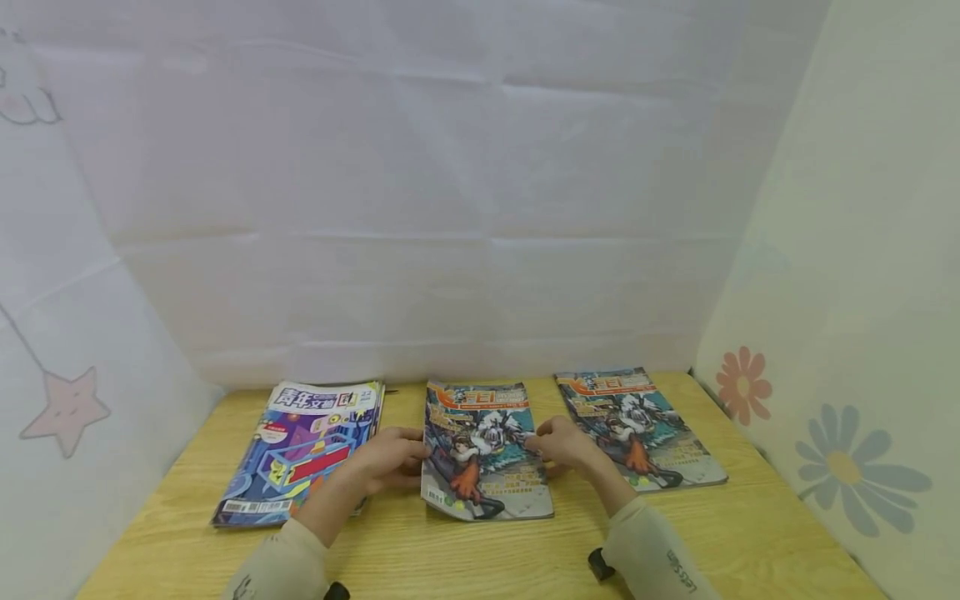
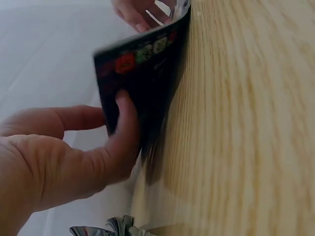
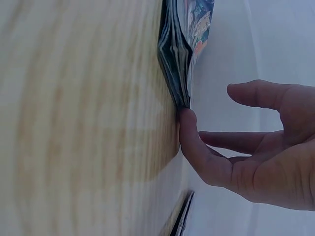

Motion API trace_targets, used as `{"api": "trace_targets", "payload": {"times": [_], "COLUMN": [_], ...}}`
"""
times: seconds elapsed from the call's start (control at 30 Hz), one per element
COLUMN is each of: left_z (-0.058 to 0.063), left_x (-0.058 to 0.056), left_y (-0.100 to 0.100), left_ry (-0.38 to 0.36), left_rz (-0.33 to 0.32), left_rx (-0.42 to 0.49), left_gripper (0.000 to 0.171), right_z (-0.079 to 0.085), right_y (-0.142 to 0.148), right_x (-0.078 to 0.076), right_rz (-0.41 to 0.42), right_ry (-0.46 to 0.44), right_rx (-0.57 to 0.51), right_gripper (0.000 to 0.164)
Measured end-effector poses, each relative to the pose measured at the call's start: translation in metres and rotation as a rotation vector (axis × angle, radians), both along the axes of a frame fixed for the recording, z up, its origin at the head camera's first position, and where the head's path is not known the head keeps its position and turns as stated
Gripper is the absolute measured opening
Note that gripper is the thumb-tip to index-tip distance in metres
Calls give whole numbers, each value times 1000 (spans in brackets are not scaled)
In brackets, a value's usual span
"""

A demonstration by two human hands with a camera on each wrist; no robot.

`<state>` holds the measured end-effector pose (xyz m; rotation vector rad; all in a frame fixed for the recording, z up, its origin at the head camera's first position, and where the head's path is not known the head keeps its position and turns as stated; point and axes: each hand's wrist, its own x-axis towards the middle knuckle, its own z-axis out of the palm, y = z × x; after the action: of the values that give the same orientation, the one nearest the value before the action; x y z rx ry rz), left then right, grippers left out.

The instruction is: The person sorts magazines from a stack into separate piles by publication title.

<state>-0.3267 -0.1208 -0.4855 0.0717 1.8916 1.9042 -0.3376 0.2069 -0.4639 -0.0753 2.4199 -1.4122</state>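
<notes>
In the head view, a comic magazine (image 1: 480,467) with a grey and teal cover lies in the middle, between both hands. My left hand (image 1: 393,458) pinches its left edge, thumb against the dark back cover (image 2: 147,73) and fingers on the other side; that edge is raised off the wood. At the right edge is my right hand (image 1: 562,443). Its thumb (image 3: 189,130) touches the lower corner of the page edges (image 3: 177,64), while the other fingers stand apart from the magazine.
To the left lies a stack of magazines (image 1: 300,450) with a purple and blue cover on top. A magazine with the same comic cover (image 1: 637,429) lies at the right. White cloth (image 1: 450,250) hangs behind the wooden table (image 1: 450,567).
</notes>
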Motion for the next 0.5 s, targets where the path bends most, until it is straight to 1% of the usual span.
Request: {"api": "trace_targets", "payload": {"times": [0.03, 0.1, 0.23, 0.37, 0.5], "left_z": [-1, -1, 0, 4, 16], "left_x": [0, 0, -2, -4, -3], "left_y": [0, -1, -2, -3, -4], "left_ry": [-20, -38, -41, -2, 48], "left_rz": [-11, -36, -87, -120, -121], "left_rx": [36, 76, 143, 226, 306], "left_gripper": [59, 61, 61, 62, 65], "right_z": [0, 0, -1, -2, -6], "right_y": [0, 0, -1, 0, 1], "right_x": [0, 0, 0, 0, -1], "right_rz": [0, 0, 0, -1, -10], "right_ry": [0, 2, 6, -21, -96], "right_rx": [1, 3, 2, -41, -153], "right_gripper": [59, 59, 58, 56, 53]}}
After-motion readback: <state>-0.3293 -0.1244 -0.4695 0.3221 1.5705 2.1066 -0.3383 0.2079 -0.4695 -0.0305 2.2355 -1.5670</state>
